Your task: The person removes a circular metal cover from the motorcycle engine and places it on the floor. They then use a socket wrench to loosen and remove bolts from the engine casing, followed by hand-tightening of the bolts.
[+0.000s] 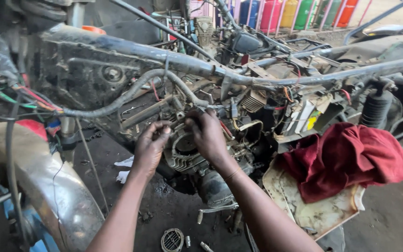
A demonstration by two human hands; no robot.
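Observation:
A stripped motorcycle frame [173,58] stands in front of me with its grimy engine [187,151] exposed. My left hand [149,147] rests on the left side of the engine's top, fingers curled against the finned metal. My right hand [208,135] presses on the engine's upper right, fingertips at the fittings below the grey hose [131,95]. What the fingers pinch is hidden. A round opening in the engine shows between both hands.
A dark red rag [346,158] lies on a dirty cream panel [304,210] at right. A chrome mudguard [47,186] is at lower left. Loose wires [29,98] hang at left. Small parts and a round grille [172,240] lie on the oily floor. Coloured cylinders [299,11] stand far behind.

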